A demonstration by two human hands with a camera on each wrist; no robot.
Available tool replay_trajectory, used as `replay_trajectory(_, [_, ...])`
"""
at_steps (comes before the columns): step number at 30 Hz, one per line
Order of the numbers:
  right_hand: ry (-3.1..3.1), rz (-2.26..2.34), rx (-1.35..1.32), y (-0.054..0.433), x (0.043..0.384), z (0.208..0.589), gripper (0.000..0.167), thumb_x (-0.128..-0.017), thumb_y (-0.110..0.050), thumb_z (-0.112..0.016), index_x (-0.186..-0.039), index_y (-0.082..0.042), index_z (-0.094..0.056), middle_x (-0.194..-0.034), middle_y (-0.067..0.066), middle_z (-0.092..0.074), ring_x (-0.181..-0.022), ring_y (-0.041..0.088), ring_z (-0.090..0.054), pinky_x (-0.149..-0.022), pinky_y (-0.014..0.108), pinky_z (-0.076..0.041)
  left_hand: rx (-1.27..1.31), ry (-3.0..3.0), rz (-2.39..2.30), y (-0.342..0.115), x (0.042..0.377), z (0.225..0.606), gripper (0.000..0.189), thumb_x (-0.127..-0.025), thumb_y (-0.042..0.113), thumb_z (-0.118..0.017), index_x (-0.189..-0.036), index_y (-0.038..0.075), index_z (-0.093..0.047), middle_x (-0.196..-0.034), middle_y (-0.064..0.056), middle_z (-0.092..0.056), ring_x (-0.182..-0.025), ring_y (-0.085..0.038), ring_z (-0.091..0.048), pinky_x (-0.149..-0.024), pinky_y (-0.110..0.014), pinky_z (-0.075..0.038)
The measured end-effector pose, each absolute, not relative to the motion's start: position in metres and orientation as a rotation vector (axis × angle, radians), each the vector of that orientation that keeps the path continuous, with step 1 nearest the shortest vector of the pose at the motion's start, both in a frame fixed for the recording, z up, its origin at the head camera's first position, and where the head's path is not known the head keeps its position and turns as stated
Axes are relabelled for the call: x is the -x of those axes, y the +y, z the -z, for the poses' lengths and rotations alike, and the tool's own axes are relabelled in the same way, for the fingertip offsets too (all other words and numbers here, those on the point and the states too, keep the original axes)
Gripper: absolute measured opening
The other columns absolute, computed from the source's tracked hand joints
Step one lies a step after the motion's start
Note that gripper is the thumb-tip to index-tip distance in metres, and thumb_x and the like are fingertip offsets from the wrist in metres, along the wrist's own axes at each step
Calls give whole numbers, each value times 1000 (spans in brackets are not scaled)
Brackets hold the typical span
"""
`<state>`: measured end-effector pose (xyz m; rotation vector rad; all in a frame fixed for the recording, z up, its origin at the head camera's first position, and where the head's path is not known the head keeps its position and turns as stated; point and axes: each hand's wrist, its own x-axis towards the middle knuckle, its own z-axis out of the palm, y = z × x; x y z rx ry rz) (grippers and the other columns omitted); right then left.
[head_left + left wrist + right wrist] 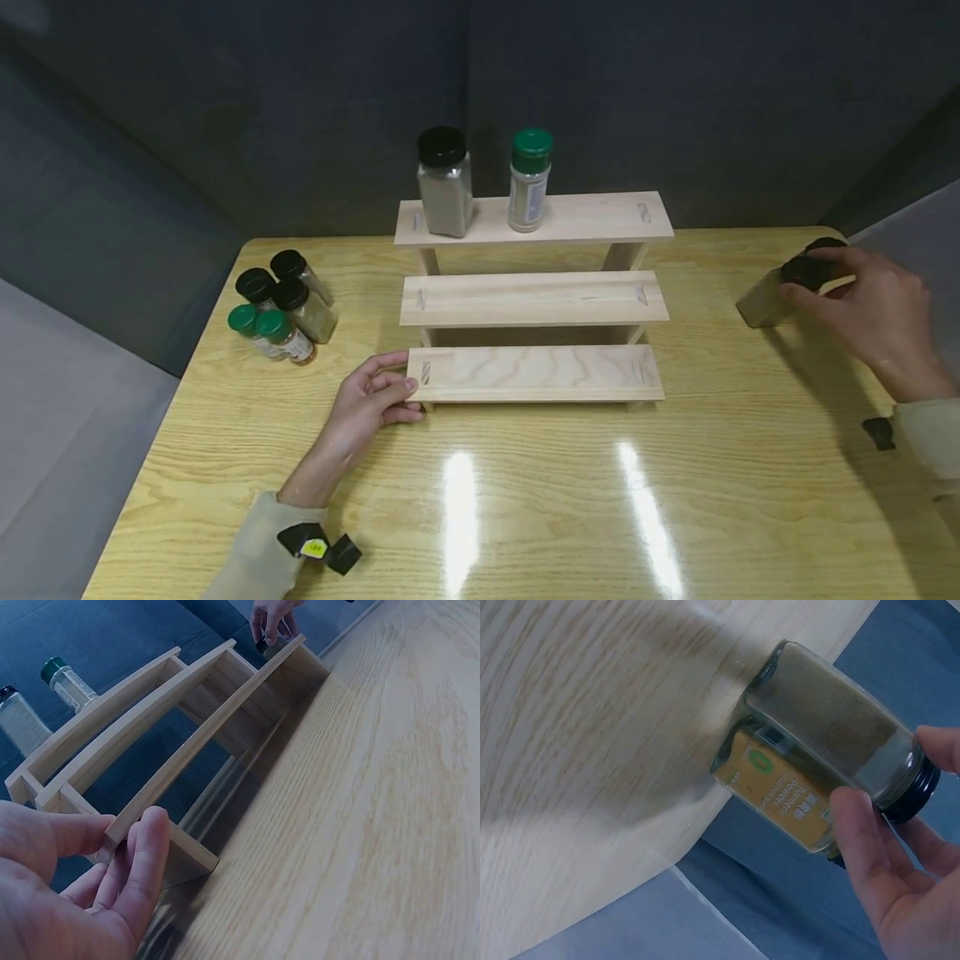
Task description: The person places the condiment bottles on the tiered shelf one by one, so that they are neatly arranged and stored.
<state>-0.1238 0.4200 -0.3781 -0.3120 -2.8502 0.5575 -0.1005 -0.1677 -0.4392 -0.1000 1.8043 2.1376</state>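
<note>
At the left end of the wooden three-step spice rack (536,372), my left hand (367,400) pinches the lowest shelf, thumb on top and fingers at its end and underside. My right hand (873,304), at the table's far right, grips a square glass spice jar (825,705) by its black lid. Greyish-brown powder shows inside it. Right beside it, a jar labelled turmeric powder (780,791) has a yellow label; my fingers overlap it in the right wrist view. On the top shelf stand a black-lidded jar (447,196) and a green-capped bottle (528,187).
Left of the rack, several spice jars stand grouped: black-lidded ones (311,317) and two green-capped bottles (296,346). Dark cloth walls (337,117) rise behind and beside the wood-grain table (540,492).
</note>
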Motion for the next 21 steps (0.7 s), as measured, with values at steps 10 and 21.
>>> replay_trajectory(10, [-2822,-603,275,416,121,380,55,-102,-25,-76,-143,8,-60,-124,37,-62,-105,55,-58,-110,79,-36,104,1810,-2128,-168,101,439,51,-106,-14,-58,-154,-13,-41,-95,-6,-70,-76,-17,-74,-76,-32,-70])
replay_trajectory(21, [-2804,-595,269,407,115,381,54,-99,-20,-77,-138,13,-59,-126,37,-56,-108,59,-59,-93,75,-44,98,1805,-2129,-168,101,439,51,-106,-13,-59,-154,-12,-41,-96,-6,-70,-76,-18,-74,-76,-32,-70])
